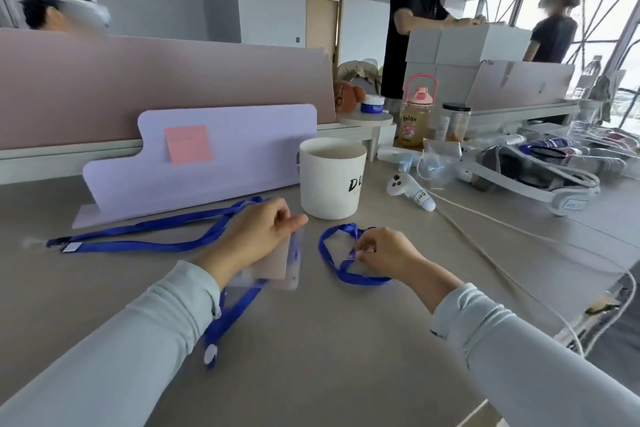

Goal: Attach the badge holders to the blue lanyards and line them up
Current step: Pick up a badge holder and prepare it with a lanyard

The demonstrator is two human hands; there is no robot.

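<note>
Left grip (259, 236) clasps badge holders (289, 265), near side of white cup (332, 180); right grip (384, 253) pinches coiled blue lanyard (360, 278) there too; looks early: no attachment confirmed, line-up pending.

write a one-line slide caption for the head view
Left hand holds clear badge holders while the right hand pinches a looped blue lanyard beside a white cup

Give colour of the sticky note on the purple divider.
Salmon pink sticky note, clearest in the head view.
</note>
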